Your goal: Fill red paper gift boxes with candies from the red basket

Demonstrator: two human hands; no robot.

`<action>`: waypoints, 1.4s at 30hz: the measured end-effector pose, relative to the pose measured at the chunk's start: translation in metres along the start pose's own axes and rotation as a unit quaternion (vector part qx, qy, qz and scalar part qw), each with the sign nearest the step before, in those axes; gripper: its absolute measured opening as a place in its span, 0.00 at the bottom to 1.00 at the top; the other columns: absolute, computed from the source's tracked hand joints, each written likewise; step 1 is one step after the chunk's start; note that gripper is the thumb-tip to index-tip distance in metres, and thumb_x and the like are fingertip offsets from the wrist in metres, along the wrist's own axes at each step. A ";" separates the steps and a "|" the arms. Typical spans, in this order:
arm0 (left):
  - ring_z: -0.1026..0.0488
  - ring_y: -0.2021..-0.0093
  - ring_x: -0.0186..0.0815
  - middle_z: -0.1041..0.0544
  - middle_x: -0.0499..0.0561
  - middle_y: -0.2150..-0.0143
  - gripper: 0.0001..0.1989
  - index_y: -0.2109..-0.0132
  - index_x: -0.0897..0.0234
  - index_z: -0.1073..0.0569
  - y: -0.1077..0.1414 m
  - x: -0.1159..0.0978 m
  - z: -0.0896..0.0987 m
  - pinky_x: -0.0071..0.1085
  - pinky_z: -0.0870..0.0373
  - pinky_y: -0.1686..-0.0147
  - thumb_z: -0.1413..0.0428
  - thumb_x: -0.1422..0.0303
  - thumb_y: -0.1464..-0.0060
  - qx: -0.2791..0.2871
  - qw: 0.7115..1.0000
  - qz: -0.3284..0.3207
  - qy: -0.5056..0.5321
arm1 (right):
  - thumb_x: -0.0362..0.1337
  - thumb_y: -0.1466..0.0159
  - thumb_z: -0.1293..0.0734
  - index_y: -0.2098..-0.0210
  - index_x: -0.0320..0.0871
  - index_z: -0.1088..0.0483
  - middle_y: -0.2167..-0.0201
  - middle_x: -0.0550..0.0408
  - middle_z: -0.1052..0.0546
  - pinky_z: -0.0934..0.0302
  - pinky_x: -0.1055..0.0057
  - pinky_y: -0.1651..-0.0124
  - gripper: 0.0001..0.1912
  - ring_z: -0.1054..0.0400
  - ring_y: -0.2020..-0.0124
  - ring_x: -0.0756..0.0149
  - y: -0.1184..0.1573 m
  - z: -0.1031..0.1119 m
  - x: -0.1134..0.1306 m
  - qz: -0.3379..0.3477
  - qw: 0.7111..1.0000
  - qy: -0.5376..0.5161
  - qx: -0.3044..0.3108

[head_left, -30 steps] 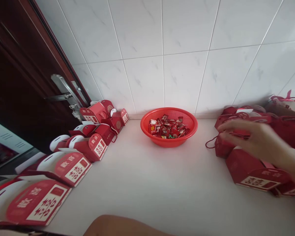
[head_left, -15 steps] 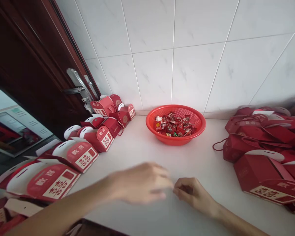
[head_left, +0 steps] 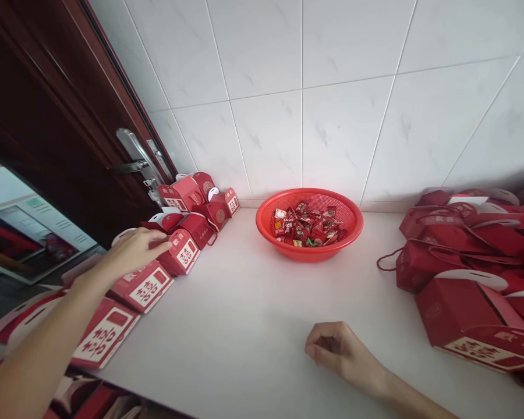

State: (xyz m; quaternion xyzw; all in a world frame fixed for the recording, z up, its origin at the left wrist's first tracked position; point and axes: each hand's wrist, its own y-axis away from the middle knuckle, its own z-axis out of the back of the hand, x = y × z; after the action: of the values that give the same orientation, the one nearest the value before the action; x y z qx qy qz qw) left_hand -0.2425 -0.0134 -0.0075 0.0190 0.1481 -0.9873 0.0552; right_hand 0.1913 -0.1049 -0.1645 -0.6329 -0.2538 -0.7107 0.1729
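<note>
My left hand [head_left: 135,251] reaches over the row of red boxes at the left, its fingers at the top of a small red box [head_left: 181,253] with a white label. Whether its fingers grip that box cannot be made out. My right hand [head_left: 343,355] rests on the white table [head_left: 244,337] with its fingers curled towards the thumb and nothing visible in them. Beyond the hands, a red plastic basket [head_left: 310,254] holds several wrapped sweets [head_left: 308,224].
More red boxes [head_left: 148,288] line the left edge. Red boxes with cord handles [head_left: 458,308] are heaped at the right. A tiled wall [head_left: 266,139] stands behind the basket, and a dark door [head_left: 61,99] with a metal handle is at the left.
My left hand has moved from the middle of the table, beside my right hand, leftward to the red boxes. My right hand has stayed nearly in place. The view has shifted slightly.
</note>
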 end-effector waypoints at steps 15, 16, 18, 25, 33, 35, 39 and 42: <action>0.30 0.70 0.36 0.24 0.47 0.73 0.14 0.74 0.61 0.27 0.016 -0.103 0.026 0.28 0.38 0.68 0.47 0.56 0.54 0.093 0.979 -0.030 0.181 | 0.46 0.41 0.30 0.74 0.41 0.29 0.78 0.58 0.32 0.48 0.73 0.71 0.15 0.43 0.75 0.72 -0.001 0.001 0.003 -0.015 1.000 -0.009 -0.010; 0.30 0.70 0.36 0.25 0.46 0.74 0.14 0.75 0.61 0.28 0.019 -0.114 0.027 0.28 0.37 0.68 0.46 0.56 0.53 0.105 0.969 -0.060 0.214 | 0.47 0.41 0.30 0.73 0.41 0.29 0.78 0.58 0.31 0.48 0.73 0.72 0.15 0.42 0.76 0.72 0.000 0.002 0.005 -0.023 1.000 -0.012 -0.010; 0.31 0.71 0.35 0.26 0.46 0.75 0.15 0.77 0.61 0.30 0.027 -0.137 0.026 0.28 0.38 0.70 0.46 0.55 0.51 0.127 0.951 -0.113 0.260 | 0.50 0.42 0.30 0.72 0.40 0.28 0.78 0.57 0.30 0.47 0.73 0.73 0.17 0.42 0.77 0.72 -0.001 0.006 0.009 -0.034 0.999 -0.020 -0.012; 0.30 0.72 0.34 0.26 0.46 0.74 0.14 0.72 0.62 0.32 0.057 -0.212 0.007 0.29 0.36 0.69 0.51 0.61 0.41 0.015 0.926 -0.259 0.273 | 0.56 0.41 0.31 0.73 0.42 0.30 0.78 0.57 0.30 0.44 0.73 0.73 0.22 0.40 0.77 0.71 -0.002 0.039 0.039 0.073 0.983 -0.030 -0.168; 0.34 0.74 0.33 0.30 0.46 0.77 0.15 0.74 0.61 0.34 0.082 -0.248 -0.030 0.37 0.31 0.59 0.51 0.72 0.37 -0.097 0.883 -0.413 0.201 | 0.51 0.38 0.33 0.76 0.44 0.35 0.79 0.58 0.33 0.44 0.72 0.74 0.19 0.41 0.78 0.71 -0.004 0.071 0.080 0.175 0.917 0.081 -0.349; 0.31 0.72 0.35 0.27 0.47 0.74 0.13 0.72 0.61 0.30 0.090 -0.253 -0.040 0.43 0.30 0.52 0.50 0.71 0.37 -0.088 0.881 -0.424 0.188 | 0.49 0.37 0.34 0.74 0.44 0.33 0.77 0.57 0.30 0.43 0.72 0.73 0.17 0.39 0.77 0.70 -0.010 0.075 0.087 0.184 0.916 0.128 -0.332; 0.26 0.63 0.42 0.22 0.51 0.66 0.06 0.64 0.61 0.24 0.098 -0.255 -0.052 0.44 0.28 0.55 0.45 0.69 0.39 -0.009 0.887 -0.416 0.201 | 0.41 0.38 0.33 0.70 0.43 0.29 0.73 0.56 0.25 0.41 0.71 0.70 0.08 0.37 0.74 0.70 -0.029 0.077 0.100 0.150 0.928 0.235 -0.246; 0.25 0.61 0.42 0.21 0.50 0.64 0.05 0.64 0.60 0.24 0.092 -0.250 -0.045 0.43 0.29 0.52 0.41 0.65 0.41 0.052 0.884 -0.402 0.232 | 0.34 0.41 0.32 0.69 0.42 0.27 0.70 0.55 0.22 0.40 0.72 0.67 0.02 0.34 0.71 0.68 -0.042 0.076 0.111 0.125 0.929 0.300 -0.174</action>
State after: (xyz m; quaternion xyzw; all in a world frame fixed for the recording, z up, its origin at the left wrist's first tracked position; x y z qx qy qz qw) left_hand 0.0171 -0.0618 -0.0642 0.1894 0.1001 -0.8984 -0.3833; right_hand 0.2134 -0.0181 -0.0561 -0.4366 0.0188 -0.8731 0.2163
